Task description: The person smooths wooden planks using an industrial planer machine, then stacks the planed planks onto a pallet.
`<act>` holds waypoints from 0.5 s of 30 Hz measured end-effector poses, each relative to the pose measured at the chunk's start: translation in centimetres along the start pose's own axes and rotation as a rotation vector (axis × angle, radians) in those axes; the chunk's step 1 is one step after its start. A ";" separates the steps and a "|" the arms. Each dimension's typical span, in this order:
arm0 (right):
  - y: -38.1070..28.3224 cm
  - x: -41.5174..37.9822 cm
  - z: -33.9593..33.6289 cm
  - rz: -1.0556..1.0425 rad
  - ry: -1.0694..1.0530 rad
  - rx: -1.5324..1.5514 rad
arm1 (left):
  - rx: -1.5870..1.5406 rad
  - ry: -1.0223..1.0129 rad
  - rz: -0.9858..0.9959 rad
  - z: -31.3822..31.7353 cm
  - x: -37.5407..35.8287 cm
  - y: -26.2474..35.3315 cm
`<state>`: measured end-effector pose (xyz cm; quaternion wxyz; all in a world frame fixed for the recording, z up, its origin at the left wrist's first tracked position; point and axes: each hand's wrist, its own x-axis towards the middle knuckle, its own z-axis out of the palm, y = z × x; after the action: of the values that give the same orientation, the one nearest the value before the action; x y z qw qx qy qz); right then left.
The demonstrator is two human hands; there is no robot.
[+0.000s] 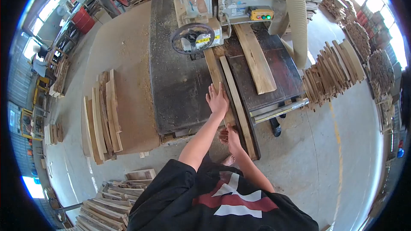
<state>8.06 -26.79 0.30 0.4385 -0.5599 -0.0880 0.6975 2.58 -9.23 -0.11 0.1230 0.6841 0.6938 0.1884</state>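
A long wooden board [213,67] lies on the dark machine table [180,98], its far end under the machine head [201,6] with the handwheel. My left hand [218,101] rests flat on top of this board with its fingers spread. Nearer my body, my right hand [230,137] is closed at the board's near end, fingers curled. A pale wooden strip [236,98] in a dark rail runs alongside, just right of the board. Farther right, a wider plank [255,62] lies on the table, apart from both hands.
Several boards [102,117] lie on the brown side table [132,60] at left. Stacked wood [334,72] stands at right, and another pile [107,205] at lower left. A ribbed hose [295,21] hangs near a yellow button box [261,15]. A person [39,64] is at far left.
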 end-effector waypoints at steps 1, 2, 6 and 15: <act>-1.0 0.5 0.8 0.009 0.019 -0.014 | -0.003 0.013 0.007 0.1 1.0 -0.2; -1.9 0.9 1.5 0.018 0.040 -0.026 | -0.006 0.025 0.017 0.3 1.8 -0.4; -4.4 4.9 3.0 0.084 0.042 0.007 | -0.041 -0.019 0.004 -0.6 5.8 -0.5; -8.0 10.0 7.9 0.083 0.187 -0.038 | -0.134 0.122 0.018 0.5 13.1 -1.8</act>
<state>5.55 -11.96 0.99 0.4049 -0.6337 -0.0367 0.6582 0.70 3.83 -0.18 0.1244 0.6678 0.6796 0.2769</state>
